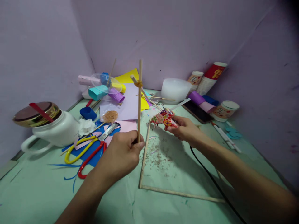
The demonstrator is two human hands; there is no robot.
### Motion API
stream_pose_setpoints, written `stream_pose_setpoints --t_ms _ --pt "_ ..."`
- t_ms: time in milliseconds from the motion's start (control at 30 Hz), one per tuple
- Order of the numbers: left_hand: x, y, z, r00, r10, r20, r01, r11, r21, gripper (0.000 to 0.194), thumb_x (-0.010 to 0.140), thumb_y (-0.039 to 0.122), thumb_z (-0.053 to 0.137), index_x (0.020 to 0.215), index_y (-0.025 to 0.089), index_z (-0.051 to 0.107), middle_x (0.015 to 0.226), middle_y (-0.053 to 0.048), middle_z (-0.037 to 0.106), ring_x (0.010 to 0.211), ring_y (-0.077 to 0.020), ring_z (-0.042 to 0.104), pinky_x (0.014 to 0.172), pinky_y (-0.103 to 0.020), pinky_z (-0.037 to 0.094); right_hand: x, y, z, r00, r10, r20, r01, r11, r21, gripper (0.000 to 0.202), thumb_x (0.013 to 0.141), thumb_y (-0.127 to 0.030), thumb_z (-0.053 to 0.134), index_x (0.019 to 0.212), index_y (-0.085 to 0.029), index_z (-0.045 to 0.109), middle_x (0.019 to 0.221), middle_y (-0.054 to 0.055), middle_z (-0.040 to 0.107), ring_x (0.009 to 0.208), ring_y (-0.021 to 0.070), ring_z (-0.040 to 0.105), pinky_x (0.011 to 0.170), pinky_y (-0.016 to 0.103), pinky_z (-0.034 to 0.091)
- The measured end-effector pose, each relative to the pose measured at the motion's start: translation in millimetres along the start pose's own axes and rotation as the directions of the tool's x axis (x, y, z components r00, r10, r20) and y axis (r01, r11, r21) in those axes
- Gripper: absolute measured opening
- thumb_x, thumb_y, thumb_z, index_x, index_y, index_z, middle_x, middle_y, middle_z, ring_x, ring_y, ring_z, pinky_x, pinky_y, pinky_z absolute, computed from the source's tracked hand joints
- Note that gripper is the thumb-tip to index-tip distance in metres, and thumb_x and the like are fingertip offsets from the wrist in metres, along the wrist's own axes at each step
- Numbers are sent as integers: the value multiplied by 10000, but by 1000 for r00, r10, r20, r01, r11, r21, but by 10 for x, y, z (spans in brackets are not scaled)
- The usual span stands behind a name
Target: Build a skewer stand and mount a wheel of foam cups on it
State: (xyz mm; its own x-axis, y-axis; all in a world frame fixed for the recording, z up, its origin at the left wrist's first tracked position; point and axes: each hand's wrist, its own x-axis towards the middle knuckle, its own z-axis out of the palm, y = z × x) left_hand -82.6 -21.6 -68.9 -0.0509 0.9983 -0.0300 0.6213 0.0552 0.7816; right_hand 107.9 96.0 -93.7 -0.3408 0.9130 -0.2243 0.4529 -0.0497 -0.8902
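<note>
Head view showed you at a pale green, paper-covered surface (46, 193) set in a corner of lilac walls. Your left hand (122, 155) was curled into a fist, its grip clamped on the lower end of a thin, round wooden stick (139, 102) held upright above the surface. Near its top a second, slanted stick (146, 93) crossed it, and the two were bound together with a small knot of yellow rubber band (138, 83). Your right hand (184, 129) pinched a crumpled piece of floral paper (163, 118), red with bright blossoms, its grip shut on the paper just right of the upright stick and above the surface. Below your hands lay two more sticks meeting at a corner (141, 186), with fine crumbs scattered between them. To the left sat a glossy white jug (59, 129) with a curved handle and a shiny gold lid, and beside it scissors (93, 152) with red and yellow loop handles resting on blue paper. Further back lay smooth sheets of yellow and lavender paper (130, 102), rolled coloured papers and a clear plastic lid. At the right, near the wall, stood a frosted white tub (175, 89), a leaning stack of paper cups (209, 81) and a dark phone (197, 111). A black cable (210, 177) ran under your right forearm.
</note>
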Motion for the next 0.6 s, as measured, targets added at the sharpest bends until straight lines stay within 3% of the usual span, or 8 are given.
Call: stream_pose_setpoints --t_ms 267,400,500,600 --pt "4 -5 1 1000 -15 5 15 1000 4 158 765 255 470 625 200 519 516 36 509 504 -123 482 504 -242 358 17 56 -15 1000 -27 -15 26 999 -40 535 643 -248 613 1160 -114 591 515 -68 424 445 79 313 459 218 262" --pt "7 -8 -5 1000 -15 6 15 1000 21 159 759 260 470 618 200 512 518 31 512 509 -125 481 508 -244 357 -30 21 -42 1000 -26 -13 25 999 -41 490 637 -238 616 1115 -134 602 568 -51 477 444 66 312 427 207 233" --pt "10 2 -15 1000 -17 -3 17 999 30 161 756 278 472 620 202 512 514 33 513 500 -126 480 502 -242 362 -189 -13 -156 999 17 -32 -16 999 40 422 610 -246 640 1020 -150 618 592 -43 503 429 56 303 395 198 199" --pt "9 24 -22 1000 -17 2 17 1000 22 162 747 301 477 622 206 518 496 39 516 483 -125 489 491 -234 368 -485 63 -405 993 99 -72 -82 975 209 324 596 -279 692 887 -168 605 505 -71 414 403 51 280 368 180 182"
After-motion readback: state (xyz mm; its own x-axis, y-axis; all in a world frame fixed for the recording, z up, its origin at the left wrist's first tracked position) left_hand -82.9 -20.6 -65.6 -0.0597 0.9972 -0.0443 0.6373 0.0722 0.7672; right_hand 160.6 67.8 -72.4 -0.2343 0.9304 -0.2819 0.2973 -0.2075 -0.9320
